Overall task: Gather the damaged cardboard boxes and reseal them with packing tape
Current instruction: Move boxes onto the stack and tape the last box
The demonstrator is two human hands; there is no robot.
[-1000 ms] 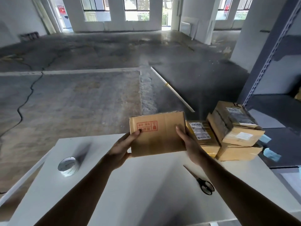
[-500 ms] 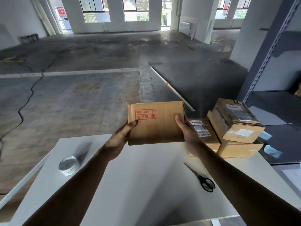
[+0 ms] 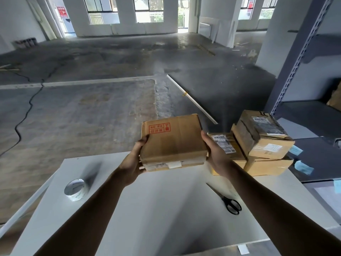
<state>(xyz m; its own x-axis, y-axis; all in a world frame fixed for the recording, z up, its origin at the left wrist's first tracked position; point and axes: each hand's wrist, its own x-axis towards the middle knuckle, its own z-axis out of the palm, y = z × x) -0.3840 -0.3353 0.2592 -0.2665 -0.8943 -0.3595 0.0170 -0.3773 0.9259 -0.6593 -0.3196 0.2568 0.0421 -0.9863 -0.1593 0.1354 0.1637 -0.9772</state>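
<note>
Cardboard box [image 3: 173,141]: brown and fairly flat, held in the air over the far half of the table, between the person's two hands. Its top face tips toward the person. A red printed mark sits at its far left corner, and pale tape with a small white patch runs along the near side.
Left hand [image 3: 133,163]: grasping the box's left edge, with the thumb lying on the top face and the fingers curled underneath, their tips hidden.
Right hand [image 3: 215,156]: clasping the box's right edge, with the thumb up along the side and the fingers tucked under the box, out of sight.
Table [image 3: 166,209]: white and flat, directly in front of the person.
Tape roll [image 3: 75,189]: lying on the table's left side, well apart from the held box.
Scissors [image 3: 226,200]: black-handled, lying on the table's right side, handles toward the person, below the right forearm.
Stacked boxes [image 3: 262,133]: three worn brown parcels at the table's far right corner. One creased box with shipping labels rests on top of a lower one, and a labelled box lies just beside them, partly behind the right hand.
Shelving [image 3: 302,58]: grey metal rack at the right, past the table.
Floor [image 3: 83,117]: bare, cracked concrete stretching to bright windows.
</note>
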